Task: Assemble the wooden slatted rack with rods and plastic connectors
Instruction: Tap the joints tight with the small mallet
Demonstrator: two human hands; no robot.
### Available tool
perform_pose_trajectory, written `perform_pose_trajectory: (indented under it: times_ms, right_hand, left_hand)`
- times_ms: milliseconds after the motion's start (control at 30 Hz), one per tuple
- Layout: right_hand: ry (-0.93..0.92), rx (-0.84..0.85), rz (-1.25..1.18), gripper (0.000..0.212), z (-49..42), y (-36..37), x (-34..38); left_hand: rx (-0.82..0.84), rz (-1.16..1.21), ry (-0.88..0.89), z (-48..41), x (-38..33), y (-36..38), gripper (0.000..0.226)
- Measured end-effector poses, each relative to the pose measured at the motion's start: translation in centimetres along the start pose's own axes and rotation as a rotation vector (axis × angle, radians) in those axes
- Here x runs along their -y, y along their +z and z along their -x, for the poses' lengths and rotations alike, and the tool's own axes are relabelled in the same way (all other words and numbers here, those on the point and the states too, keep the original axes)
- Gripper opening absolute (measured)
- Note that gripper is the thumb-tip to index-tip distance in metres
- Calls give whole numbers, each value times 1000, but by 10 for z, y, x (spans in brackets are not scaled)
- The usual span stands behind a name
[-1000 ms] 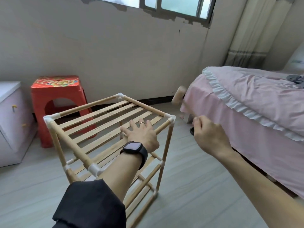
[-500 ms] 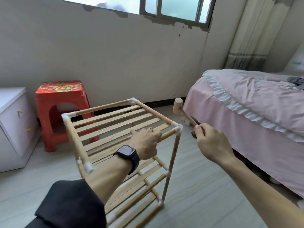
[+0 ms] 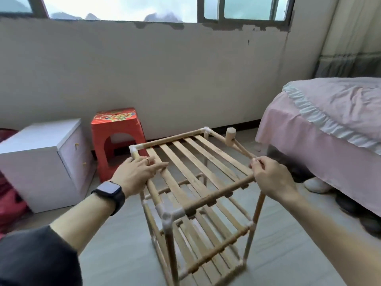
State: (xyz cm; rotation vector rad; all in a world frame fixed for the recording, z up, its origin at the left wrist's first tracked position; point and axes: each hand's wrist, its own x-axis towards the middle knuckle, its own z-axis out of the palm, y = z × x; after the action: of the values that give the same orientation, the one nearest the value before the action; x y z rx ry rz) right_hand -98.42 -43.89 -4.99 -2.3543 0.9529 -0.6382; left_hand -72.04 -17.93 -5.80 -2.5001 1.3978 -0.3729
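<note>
**Three-tier rack braced for a mallet blow**

The wooden slatted rack (image 3: 216, 195) stands upright on the grey floor (image 3: 123, 254), directly before the person. A white cabinet (image 3: 41, 157) and a red plastic stool (image 3: 115, 129) lie at ten o'clock, and a pink-covered bed (image 3: 329, 124) at three o'clock. The left hand (image 3: 136, 174), fingers laid out nearly straight, presses on the top tier's nine-o'clock rod (image 3: 153, 191); its grip is apart and clasps nothing. The right hand (image 3: 272, 178) has its grip clamped on the thin handle of a small wooden mallet (image 3: 230, 137), whose cylindrical head hangs beyond the tier at one o'clock. This hand covers the four-o'clock corner, so that joint's seating cannot be told.

Probable hazards:
- a blow glancing off a rounded rod, or cracking one of the white plastic connectors (image 3: 169, 213);
- the light, tall frame skidding on the smooth floor;
- a strike landing near the bracing fingers.

The slats (image 3: 212, 159) are flat, pale, bare wood. The rods are round dowels, and the connectors are smooth moulded corner pieces.
</note>
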Motion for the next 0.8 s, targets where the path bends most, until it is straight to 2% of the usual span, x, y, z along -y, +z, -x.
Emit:
perform_pose_trajectory:
  times_ms: [200, 267, 333, 367, 400, 467, 567, 667, 733, 800]
  right_hand:
    - [-143, -160, 60, 27, 8, 25, -12]
    - [-124, -153, 100, 28, 3, 31, -14]
    - [-92, -125, 129, 31, -2, 37, -10]
    - [-82, -109, 144, 32, -4, 40, -6]
    - [-74, -98, 159, 33, -5, 42, -1]
    - [-69, -84, 179, 32, -10, 46, 9]
    - [-8, -2, 21, 34, -20, 41, 15]
    - [57, 30, -296, 37, -15, 12, 6]
    - [46, -37, -246, 36, -2, -13, -9]
    - [48, -72, -106, 33, 10, -38, -31]
  left_hand:
    - [-75, -57, -17, -39, 0, -8, 54]
    - [-20, -81, -111, -53, 4, -15, 66]
    - [49, -22, -217, -66, 11, -27, 86]
    - [78, 18, -258, -70, 12, -38, 89]
    - [100, 59, -286, -73, 11, -50, 83]
    - [93, 147, -322, -76, -1, -77, 56]
    - [41, 331, -208, -69, -50, -99, 39]
    - [83, 526, -33, -56, -114, -88, 68]
    - [118, 488, 29, -57, -147, -75, 80]
    - [88, 394, 22, -66, -171, -63, 73]
